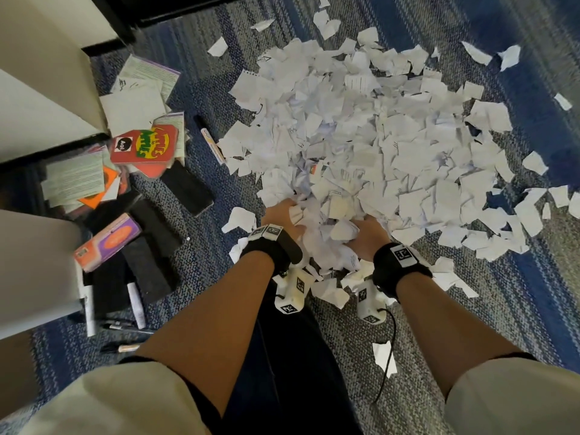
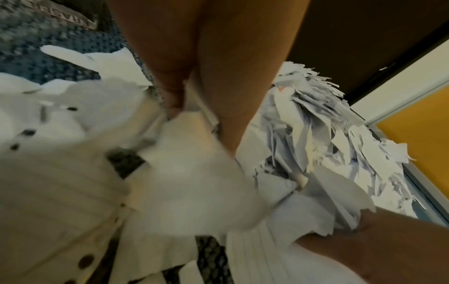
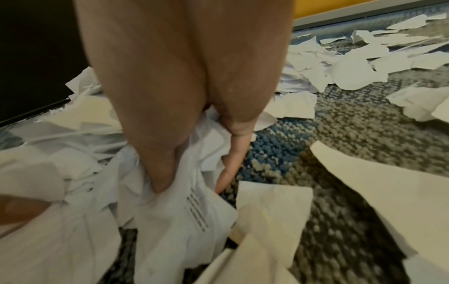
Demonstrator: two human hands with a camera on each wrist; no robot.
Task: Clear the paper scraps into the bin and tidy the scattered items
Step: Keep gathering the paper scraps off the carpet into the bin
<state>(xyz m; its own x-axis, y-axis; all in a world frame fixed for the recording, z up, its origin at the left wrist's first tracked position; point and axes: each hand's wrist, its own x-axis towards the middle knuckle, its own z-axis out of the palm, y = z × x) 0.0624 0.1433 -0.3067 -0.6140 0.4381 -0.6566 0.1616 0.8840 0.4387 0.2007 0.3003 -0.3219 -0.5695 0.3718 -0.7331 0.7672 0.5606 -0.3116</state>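
I see card box (image 1: 106,241) and markers (image 1: 136,299) left of paper scraps (image 1: 361,127) heaped on carpet (image 1: 423,356). Left hand (image 1: 282,215) palm-in at heap's near edge, fingers buried, thumb curled round scraps. Right hand (image 1: 368,235) mirrors it just right, fingers dug under, clutching a wad between both palms.
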